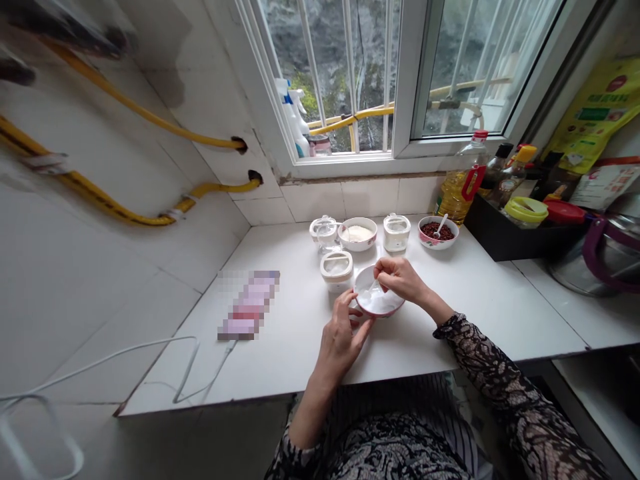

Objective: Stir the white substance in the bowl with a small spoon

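Note:
A white bowl (376,304) with a reddish edge sits at the front of the counter, and it looks slightly tilted. My left hand (344,333) grips it from the left and near side, fingers on its rim. In my right hand (399,279) is a small pale spoon (373,285), pinched near the top with its lower end inside the bowl. What the bowl contains is hard to make out. Just behind stand a lidded clear jar (337,269), another such jar (397,233) and a third jar (324,232). Between the back two is a bowl of white grains (358,233).
A bowl of dark red beans (438,233) with a white spoon is at the back right. Beyond it are an oil bottle (463,183), a black condiment box (495,230) and a metal pot (590,260). A blurred-out phone-like object (250,307) with a cable lies left.

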Available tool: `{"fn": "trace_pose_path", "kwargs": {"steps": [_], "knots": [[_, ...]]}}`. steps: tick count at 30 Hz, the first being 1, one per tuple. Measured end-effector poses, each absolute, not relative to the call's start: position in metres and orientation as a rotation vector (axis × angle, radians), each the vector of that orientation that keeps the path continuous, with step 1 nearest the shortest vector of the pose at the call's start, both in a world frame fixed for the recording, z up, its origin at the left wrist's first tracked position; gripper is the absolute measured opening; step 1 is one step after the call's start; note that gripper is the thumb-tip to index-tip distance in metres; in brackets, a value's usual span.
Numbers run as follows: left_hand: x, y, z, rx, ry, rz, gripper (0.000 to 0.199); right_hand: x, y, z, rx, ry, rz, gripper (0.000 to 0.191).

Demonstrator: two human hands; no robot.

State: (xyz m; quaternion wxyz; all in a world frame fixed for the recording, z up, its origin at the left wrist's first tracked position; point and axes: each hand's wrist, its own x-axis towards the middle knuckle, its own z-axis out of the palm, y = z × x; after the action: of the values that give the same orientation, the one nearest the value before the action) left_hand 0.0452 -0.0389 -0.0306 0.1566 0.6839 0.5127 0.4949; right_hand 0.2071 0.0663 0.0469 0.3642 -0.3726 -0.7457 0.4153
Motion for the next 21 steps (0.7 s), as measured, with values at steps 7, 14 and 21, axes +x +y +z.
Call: {"fn": "trace_pose_path", "kwargs": {"steps": [7,14,21], "knots": [[0.045,-0.0387,-0.0308,1.954,1.467,1.413,0.047,0.2085,0.0705,0.0465,-0.926,-1.762,1.212,0.01],[0.0444,-0.0386,-0.031,1.944,1.463,1.399,0.049,0.2073,0.0685,0.0464,-0.924,-1.82,1.243,0.01],[0.0447,-0.039,-0.0301,1.952,1.458,1.396,0.048,0.2083,0.0676,0.0496,-0.91,-1.756,1.26,0.009]]}}
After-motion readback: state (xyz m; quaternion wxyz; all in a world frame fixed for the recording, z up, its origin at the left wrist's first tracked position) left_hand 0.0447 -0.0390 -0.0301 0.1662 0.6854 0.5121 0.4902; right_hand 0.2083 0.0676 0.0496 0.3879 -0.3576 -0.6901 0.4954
